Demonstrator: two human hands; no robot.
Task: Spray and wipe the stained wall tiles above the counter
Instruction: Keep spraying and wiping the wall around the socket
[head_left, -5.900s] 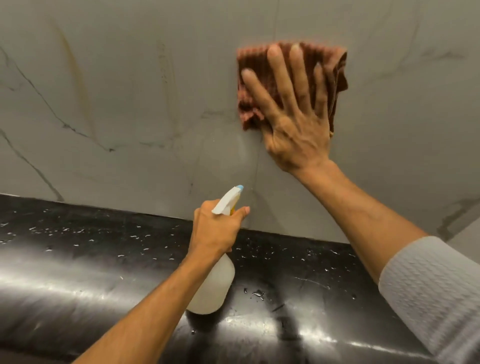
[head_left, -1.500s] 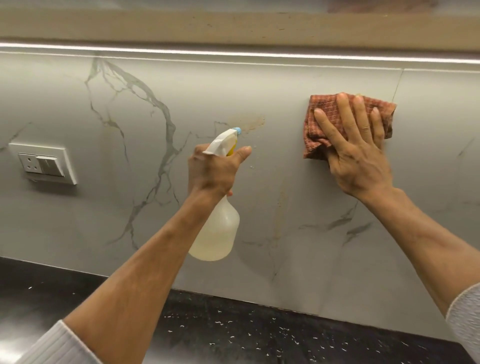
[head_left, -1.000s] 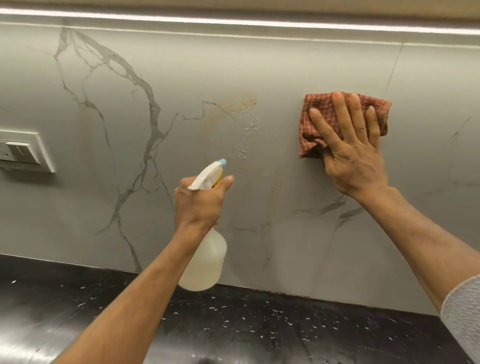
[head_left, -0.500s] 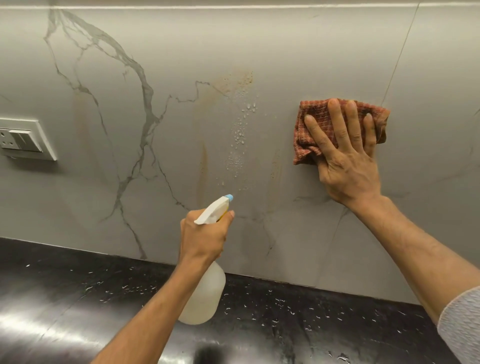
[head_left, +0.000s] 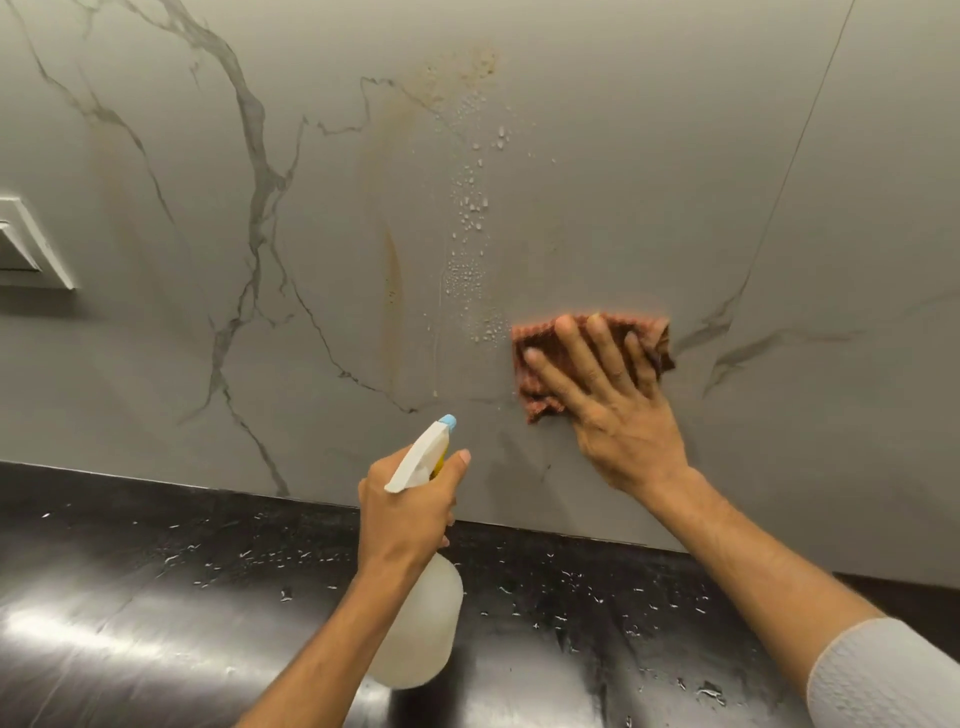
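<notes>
A person's right hand (head_left: 618, 410) lies flat, fingers spread, pressing a reddish cloth (head_left: 540, 374) against the grey marbled wall tiles (head_left: 675, 171), low on the wall above a black, wet counter (head_left: 156, 597). The left hand (head_left: 405, 504) is wrapped around the neck of a translucent spray bottle (head_left: 421, 629), nozzle aimed at the wall. Droplets (head_left: 470, 208) run beside a brown stain (head_left: 392, 270), just left of the cloth. A switch plate (head_left: 26, 249) sits at far left.

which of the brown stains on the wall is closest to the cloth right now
The long vertical brown streak, level with and left of the cloth under the right hand. The speckled brown patch sits far higher, above the spray droplets.
</notes>
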